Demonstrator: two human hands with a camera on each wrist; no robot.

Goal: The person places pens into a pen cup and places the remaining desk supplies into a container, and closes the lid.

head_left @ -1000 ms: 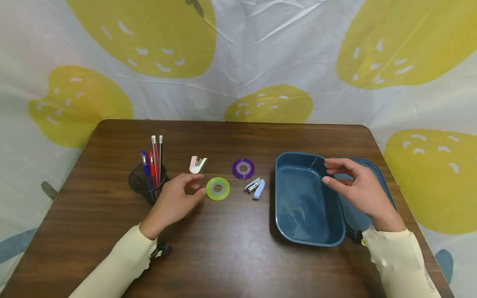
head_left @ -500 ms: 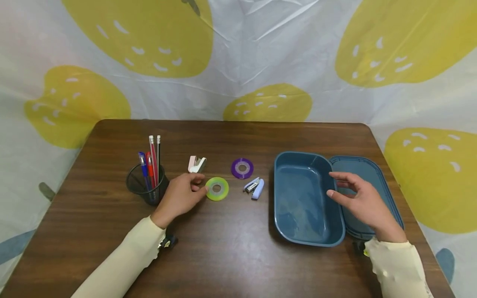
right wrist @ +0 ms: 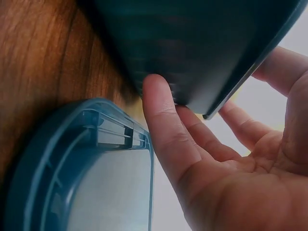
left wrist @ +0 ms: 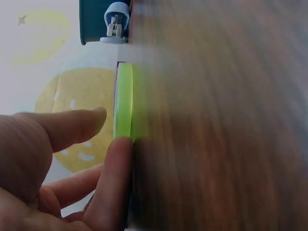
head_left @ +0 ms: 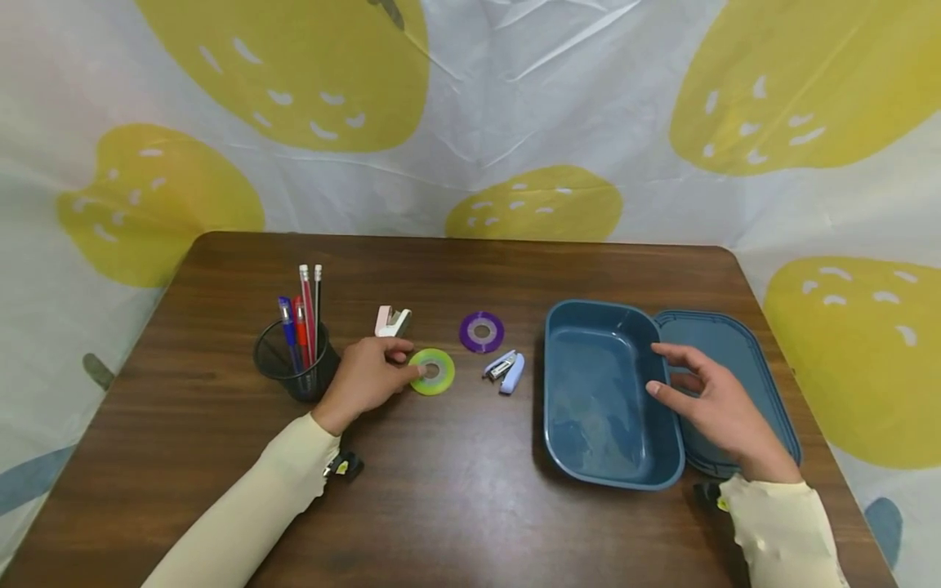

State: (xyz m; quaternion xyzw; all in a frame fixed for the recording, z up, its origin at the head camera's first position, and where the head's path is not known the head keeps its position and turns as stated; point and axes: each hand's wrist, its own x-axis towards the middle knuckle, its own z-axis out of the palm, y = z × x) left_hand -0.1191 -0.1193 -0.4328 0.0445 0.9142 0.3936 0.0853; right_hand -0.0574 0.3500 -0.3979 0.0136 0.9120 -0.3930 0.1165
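My left hand (head_left: 367, 376) is at the green tape roll (head_left: 444, 379), which lies flat on the table. Its thumb reaches over the roll, and in the left wrist view the index fingertip meets the roll's edge while the thumb tip stands apart from it. A purple tape roll (head_left: 481, 347) and a light blue mini stapler (head_left: 512, 374) lie further right. Behind the left hand sits a pink and white mini stapler (head_left: 393, 323). My right hand (head_left: 724, 408), fingers loosely bent, hovers at the right rim of a deep blue box (head_left: 603, 400), holding nothing.
The box's blue lid (head_left: 724, 351) lies on the table at its right, partly under the right hand. A black mesh cup (head_left: 316, 384) with pens and pencils stands left of the left hand. A lemon-patterned cloth (head_left: 529, 106) hangs behind the brown table (head_left: 441, 506).
My left hand has moved right, bringing its thumb over the green tape roll. My right hand has shifted back toward me and right along the box's rim, uncovering more of the lid.
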